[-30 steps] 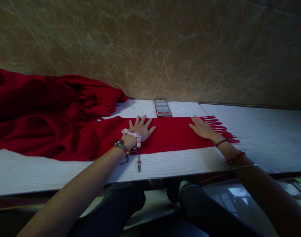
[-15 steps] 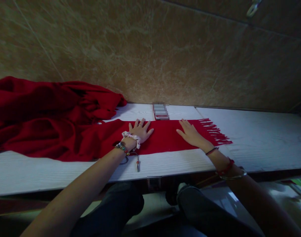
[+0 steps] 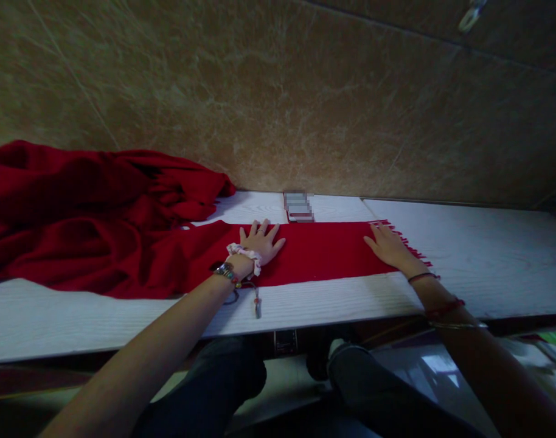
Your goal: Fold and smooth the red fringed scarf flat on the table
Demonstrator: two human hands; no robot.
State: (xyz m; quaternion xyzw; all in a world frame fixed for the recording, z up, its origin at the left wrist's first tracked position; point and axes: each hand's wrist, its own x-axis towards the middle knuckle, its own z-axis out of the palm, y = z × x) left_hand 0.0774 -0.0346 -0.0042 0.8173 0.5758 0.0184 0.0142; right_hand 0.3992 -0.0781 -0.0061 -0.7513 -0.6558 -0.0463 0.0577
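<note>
A red scarf (image 3: 326, 249) lies across the white wood-grain tabletop, smooth and flat between my hands. Its fringed end points right, while toward the left it wrinkles into loose folds. My left hand (image 3: 260, 244) rests on the scarf with its fingers spread and the palm down. At the scarf's right end, my right hand (image 3: 390, 246) lies flat over the start of the fringe, thumb apart from the other fingers. Part of the fringe is hidden beneath it. Neither hand grips the cloth.
A heap of red cloth (image 3: 100, 182) sits at the back left against the brown marbled wall (image 3: 269, 97). Behind the scarf, near the wall, is a phone-like object (image 3: 298, 208) with a blurred face. The white tabletop (image 3: 483, 261) extends right; its front edge runs above my knees.
My right hand has slid right along the scarf, from the flat part onto the fringed end. My left hand has stayed in place.
</note>
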